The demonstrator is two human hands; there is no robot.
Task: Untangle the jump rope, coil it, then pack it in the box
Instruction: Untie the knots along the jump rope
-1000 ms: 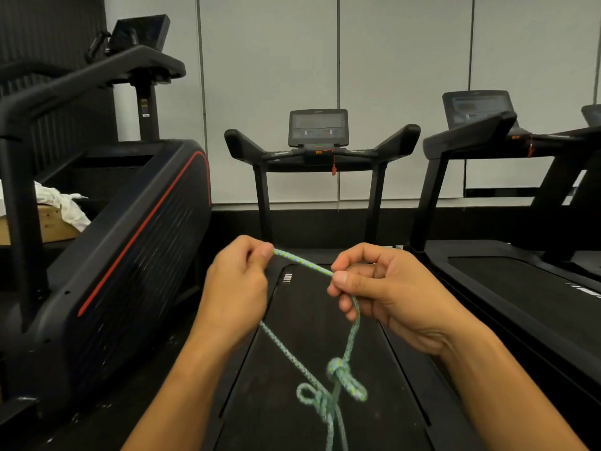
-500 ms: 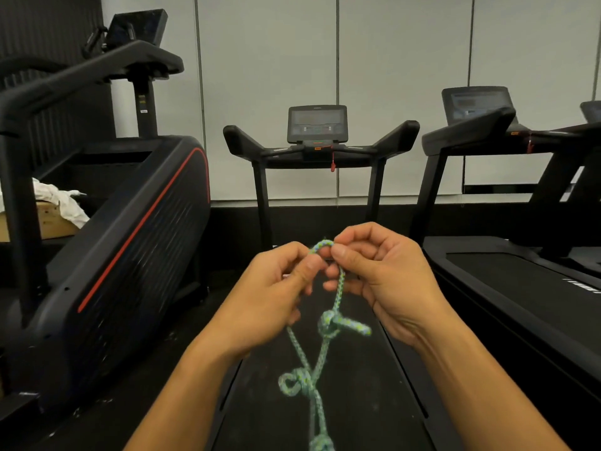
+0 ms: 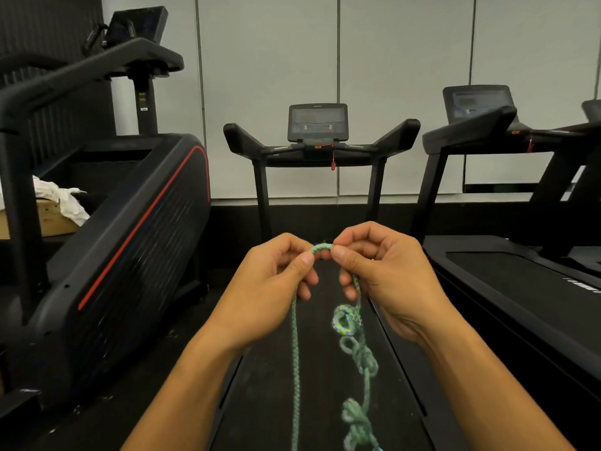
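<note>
Both hands, left hand (image 3: 271, 284) and right hand (image 3: 387, 275), pinch the rope (image 3: 322, 248) shut at its top bend. It looks light and limp (braided, grippy); best held just beside the uppermost knot (image 3: 344, 320) to loosen it.

The jump rope (image 3: 295, 362) is a thin green cord with little blue and yellow flecks. Its top bends into a small arch up high, in the middle of the view. From the arch two parts hang down. The left part is straight and smooth all the way to the bottom edge. The right part is lumpy. It has a loose ring near the top, more loops under it, and a tight knot lower down.
</note>
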